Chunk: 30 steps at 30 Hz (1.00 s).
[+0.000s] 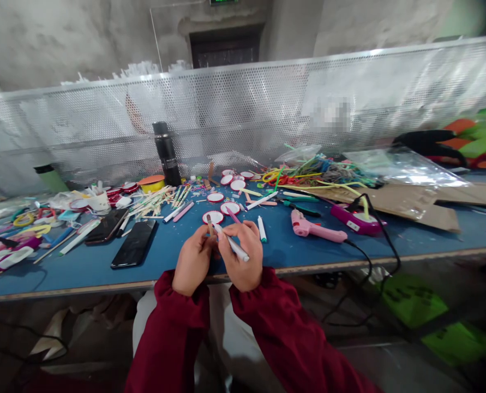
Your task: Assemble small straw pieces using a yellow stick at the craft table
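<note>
While both hands work close together just in front of the near disc (213, 218), the left hand (193, 259) has its fingers curled in, pinching a brown stick (209, 220) between thumb and fingers so that its end sticks up over the disc's near edge. The right hand (243, 256) is closed round a white marker (238, 250), thumb and fingers pressed on the barrel. This marker slants from the right hand down toward the stick, its far end before the disc; whether it touches the stick is too small to tell. A pink pen (232, 214) shows beyond the right fingers, right of the disc; whether that hand grips it, I cannot tell.

Both red sleeves (283, 316) rise from below and slant inward, the wrists by the front edge of the counter (277, 248), nearer than the disc. Left of the disc lies a phone (134, 244); right of it, a green-tipped marker (262, 229) and, farther right, a pink glue gun (318, 229). Behind it, to the left, stands a black flask (168, 155).
</note>
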Tool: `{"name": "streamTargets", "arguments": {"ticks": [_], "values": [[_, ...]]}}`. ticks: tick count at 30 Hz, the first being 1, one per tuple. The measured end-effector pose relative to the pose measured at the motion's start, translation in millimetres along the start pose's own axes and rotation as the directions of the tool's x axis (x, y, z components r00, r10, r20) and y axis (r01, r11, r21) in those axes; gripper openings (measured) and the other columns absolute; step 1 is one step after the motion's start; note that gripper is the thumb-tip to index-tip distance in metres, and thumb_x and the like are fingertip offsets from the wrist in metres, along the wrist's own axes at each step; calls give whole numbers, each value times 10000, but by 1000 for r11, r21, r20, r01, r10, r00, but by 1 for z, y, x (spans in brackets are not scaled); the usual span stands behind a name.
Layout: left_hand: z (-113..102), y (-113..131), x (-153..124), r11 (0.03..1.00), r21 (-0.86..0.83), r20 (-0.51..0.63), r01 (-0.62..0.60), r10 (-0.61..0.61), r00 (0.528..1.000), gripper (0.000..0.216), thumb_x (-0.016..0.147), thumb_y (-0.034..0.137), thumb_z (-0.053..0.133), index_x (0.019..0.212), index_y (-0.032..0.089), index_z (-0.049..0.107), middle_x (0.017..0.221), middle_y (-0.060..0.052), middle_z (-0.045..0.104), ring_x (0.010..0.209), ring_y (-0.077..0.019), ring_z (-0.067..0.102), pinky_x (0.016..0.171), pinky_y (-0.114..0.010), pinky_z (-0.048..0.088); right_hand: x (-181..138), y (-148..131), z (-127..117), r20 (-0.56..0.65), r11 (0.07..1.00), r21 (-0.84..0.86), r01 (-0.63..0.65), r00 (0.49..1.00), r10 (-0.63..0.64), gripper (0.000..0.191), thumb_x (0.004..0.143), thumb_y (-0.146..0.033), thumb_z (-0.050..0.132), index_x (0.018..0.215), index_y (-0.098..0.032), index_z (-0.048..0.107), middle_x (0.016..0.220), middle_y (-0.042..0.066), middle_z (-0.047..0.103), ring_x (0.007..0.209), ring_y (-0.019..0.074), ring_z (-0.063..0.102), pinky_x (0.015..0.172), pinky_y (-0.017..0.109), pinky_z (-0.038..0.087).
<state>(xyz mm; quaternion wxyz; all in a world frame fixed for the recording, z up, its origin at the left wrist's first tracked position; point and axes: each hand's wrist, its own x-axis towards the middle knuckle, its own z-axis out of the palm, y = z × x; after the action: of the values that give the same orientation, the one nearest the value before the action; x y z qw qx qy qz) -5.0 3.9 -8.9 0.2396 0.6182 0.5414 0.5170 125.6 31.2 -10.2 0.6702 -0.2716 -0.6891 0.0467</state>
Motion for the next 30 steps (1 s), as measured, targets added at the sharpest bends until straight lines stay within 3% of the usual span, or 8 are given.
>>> {"name": "streamTargets", "arguments": {"ticks": [9, 18, 30], "values": [[0, -2, 0, 1000, 5, -1, -3, 3, 1000, 220, 966, 275, 496, 1098, 210, 661, 824, 9, 666, 666, -132, 566, 630, -238, 425, 1, -1, -1, 16, 1000, -1, -7, 1000, 7, 126, 937, -191, 586, 823, -245, 579, 778, -9, 714, 763, 176, 676, 982, 425, 416], [-1, 0, 0, 1000, 27, -8, -13, 14, 1000, 148, 975, 281, 484, 983, 215, 617, 829, 2, 692, 716, -150, 617, 700, -256, 459, 0, 0, 0, -22, 999, -25, -36, 999, 35, 84, 941, -227, 604, 861, -248, 589, 808, 4, 716, 793, 190, 675, 916, 400, 463], [1, -4, 0, 1000, -23, -10, 11, -12, 1000, 174, 973, 317, 481, 1047, 216, 601, 838, -9, 690, 704, -156, 609, 706, -263, 475, 2, 1, 0, 59, 997, -1, -72, 996, 72, 138, 1006, -250, 557, 1016, -254, 695, 986, 28, 791, 935, 204, 718, 967, 393, 440]]}}
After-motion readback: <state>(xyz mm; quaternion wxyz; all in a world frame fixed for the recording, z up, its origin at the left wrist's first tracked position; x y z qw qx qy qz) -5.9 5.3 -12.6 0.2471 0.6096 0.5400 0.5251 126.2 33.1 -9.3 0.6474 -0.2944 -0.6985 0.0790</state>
